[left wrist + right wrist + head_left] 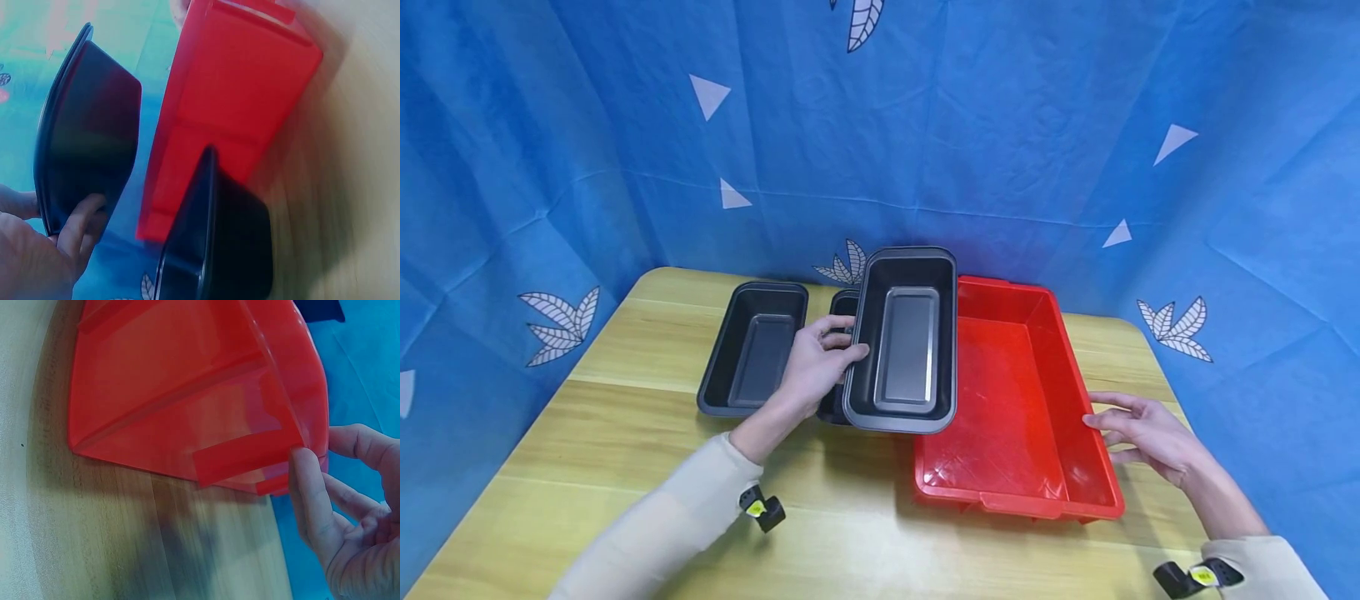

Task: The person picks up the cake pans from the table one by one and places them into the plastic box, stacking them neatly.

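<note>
My left hand (822,360) grips a dark grey loaf pan (907,350) by its left long side, thumb over the rim and fingers on the outer wall. In the left wrist view the held loaf pan (94,119) is raised off the table, its outside facing the camera. In the head view it overlaps the left edge of a red plastic tray (1000,400) and covers most of a second loaf pan (844,303). At the tray's right rim, my right hand (1153,435) pinches the edge between thumb and fingers, as the right wrist view also shows.
Another dark loaf pan (763,358) lies on the wooden table (587,442) to the left. A blue patterned cloth (925,125) hangs close behind the table and along both its sides.
</note>
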Demonstrator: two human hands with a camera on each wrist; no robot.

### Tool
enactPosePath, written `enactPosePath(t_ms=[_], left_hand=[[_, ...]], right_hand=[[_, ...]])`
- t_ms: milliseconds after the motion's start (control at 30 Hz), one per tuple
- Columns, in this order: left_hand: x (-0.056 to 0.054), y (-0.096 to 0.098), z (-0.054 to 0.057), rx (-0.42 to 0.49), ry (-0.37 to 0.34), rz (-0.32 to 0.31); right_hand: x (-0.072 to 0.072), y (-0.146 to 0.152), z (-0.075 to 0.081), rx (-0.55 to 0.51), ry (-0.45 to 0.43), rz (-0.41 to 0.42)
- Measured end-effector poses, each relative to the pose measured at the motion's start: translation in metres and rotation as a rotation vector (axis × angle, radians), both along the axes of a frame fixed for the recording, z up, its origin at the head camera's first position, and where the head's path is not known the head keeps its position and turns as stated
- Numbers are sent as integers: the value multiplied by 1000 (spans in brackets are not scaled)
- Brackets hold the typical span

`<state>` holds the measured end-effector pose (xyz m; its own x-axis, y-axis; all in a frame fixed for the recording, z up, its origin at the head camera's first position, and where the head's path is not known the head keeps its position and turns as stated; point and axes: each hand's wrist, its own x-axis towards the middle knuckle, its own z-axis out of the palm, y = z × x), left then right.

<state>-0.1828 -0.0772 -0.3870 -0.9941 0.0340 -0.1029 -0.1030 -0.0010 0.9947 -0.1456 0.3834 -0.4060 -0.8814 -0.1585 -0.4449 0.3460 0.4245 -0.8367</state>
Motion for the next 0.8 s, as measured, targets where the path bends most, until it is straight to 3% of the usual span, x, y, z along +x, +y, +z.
enactPosePath(t_ms=[267,800], left_hand=[[-1,26,1,36,7,-13],[-7,72,-2,49,-71,-37]], right_hand=[[1,-1,2,-16,-2,-4],[1,0,2,-15,1,0]])
